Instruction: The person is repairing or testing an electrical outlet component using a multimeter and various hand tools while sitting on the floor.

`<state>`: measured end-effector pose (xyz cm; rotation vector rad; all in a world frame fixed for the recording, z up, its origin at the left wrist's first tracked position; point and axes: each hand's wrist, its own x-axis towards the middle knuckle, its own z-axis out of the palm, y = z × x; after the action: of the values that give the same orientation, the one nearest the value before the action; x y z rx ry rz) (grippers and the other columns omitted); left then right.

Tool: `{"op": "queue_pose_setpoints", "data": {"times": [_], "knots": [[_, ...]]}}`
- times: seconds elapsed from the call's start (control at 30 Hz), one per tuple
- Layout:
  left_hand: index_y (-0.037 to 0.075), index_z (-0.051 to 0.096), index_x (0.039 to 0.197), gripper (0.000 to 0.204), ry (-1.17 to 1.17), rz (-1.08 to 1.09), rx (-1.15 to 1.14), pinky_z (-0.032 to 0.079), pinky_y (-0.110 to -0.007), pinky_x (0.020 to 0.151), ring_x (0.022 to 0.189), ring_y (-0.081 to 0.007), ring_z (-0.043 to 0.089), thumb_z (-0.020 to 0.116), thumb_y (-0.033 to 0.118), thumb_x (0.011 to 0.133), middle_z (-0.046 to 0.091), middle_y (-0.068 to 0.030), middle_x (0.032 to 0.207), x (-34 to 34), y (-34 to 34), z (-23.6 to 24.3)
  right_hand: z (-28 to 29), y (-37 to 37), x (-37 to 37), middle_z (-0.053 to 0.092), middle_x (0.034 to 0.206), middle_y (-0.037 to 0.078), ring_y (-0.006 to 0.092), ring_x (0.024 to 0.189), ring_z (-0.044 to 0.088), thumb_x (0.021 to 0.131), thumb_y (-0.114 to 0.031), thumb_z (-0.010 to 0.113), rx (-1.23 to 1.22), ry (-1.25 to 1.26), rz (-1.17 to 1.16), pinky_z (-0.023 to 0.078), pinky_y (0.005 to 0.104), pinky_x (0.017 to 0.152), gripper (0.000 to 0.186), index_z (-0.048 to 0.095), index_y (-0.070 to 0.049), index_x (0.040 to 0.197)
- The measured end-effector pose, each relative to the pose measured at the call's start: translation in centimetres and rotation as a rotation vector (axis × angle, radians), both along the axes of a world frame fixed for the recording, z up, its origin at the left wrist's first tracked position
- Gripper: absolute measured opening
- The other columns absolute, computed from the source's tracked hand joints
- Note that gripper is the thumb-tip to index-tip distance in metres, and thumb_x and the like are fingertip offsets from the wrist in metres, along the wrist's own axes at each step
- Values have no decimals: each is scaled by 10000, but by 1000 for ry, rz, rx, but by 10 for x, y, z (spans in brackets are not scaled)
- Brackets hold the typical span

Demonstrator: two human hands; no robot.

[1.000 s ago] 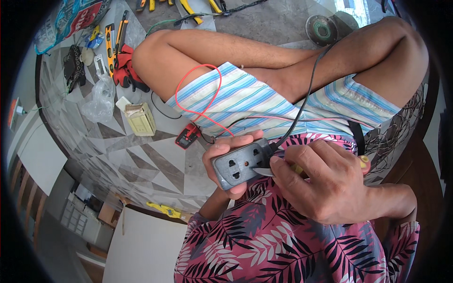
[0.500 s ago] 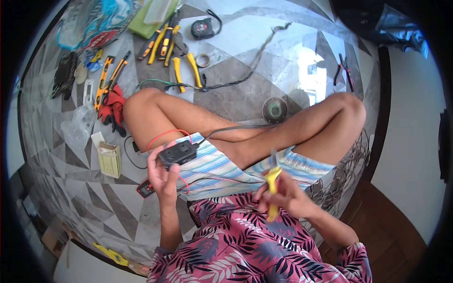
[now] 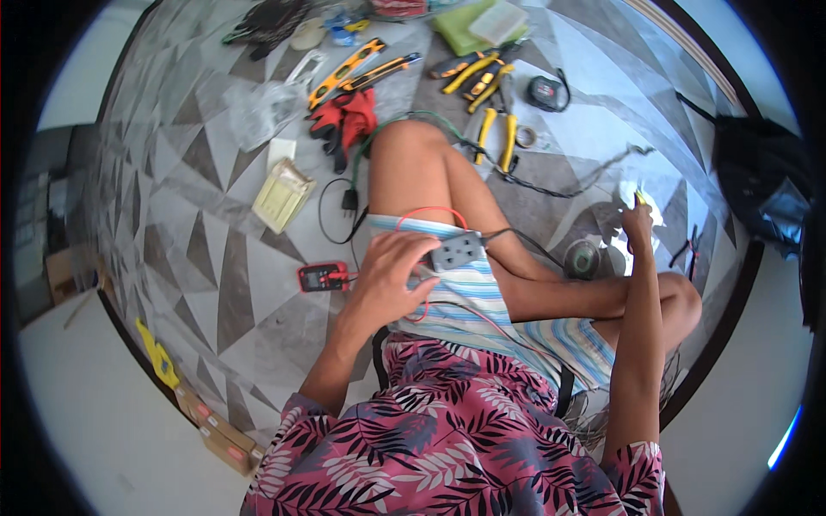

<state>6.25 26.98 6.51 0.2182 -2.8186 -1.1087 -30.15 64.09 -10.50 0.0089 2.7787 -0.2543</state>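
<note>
My left hand (image 3: 396,275) is at the left end of a grey socket block (image 3: 456,254) over my left thigh, fingers apart, fingertips beside or touching its edge. Red wire (image 3: 430,209) loops behind the block, and a black cord (image 3: 529,239) runs from it to the right. A red-cased multimeter (image 3: 323,277) lies left of that hand, leads attached. My right hand (image 3: 637,222) is stretched forward beyond my right leg, closed around a small yellow-handled tool (image 3: 640,199), its far end lost in the floor's glare.
Pliers (image 3: 488,133), a level (image 3: 344,69), red gloves (image 3: 344,125), a tape measure (image 3: 546,93) and a cream box (image 3: 284,196) lie ahead and left. A black bag (image 3: 747,181) sits at right; a round disc (image 3: 582,258) is beside my shins.
My right hand has moved from the socket block out to the far right with the yellow-handled tool. The socket block has shifted toward my left thigh, and my left fingers have loosened around it.
</note>
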Motion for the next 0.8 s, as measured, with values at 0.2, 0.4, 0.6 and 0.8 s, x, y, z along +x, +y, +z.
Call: {"op": "queue_pose_setpoints", "data": {"times": [0.2,0.4,0.6,0.8], "knots": [[59,618,1227,530,75,206,19,426,-460,1041,1171,-339,585,835,134,750,623,-130,1262,25,5,-5,-27,5,12,570,1236,403,564,1222,531,841,-208,569,51,-49,-45,451,548,1052,597,392,173,1264],[23,661,1142,305,87,614,178,540,-361,831,949,-250,684,748,59,852,695,-130,1073,66,-43,-33,9,4,16,592,1245,297,468,1239,551,829,-244,629,396,85,28,482,514,1025,596,456,37,1326],[5,687,1087,197,-53,878,142,547,-299,664,710,-158,705,703,31,893,751,-102,909,124,-92,-63,79,-89,75,641,1142,162,349,1074,619,839,-149,735,-264,316,386,526,451,895,354,672,-41,1170],[21,706,1028,170,-162,759,226,549,-323,650,701,-209,725,714,144,911,760,-91,893,95,-83,-74,149,-185,183,647,1114,148,301,1000,645,806,-12,748,-779,-125,923,528,399,855,350,639,-5,1139]]}}
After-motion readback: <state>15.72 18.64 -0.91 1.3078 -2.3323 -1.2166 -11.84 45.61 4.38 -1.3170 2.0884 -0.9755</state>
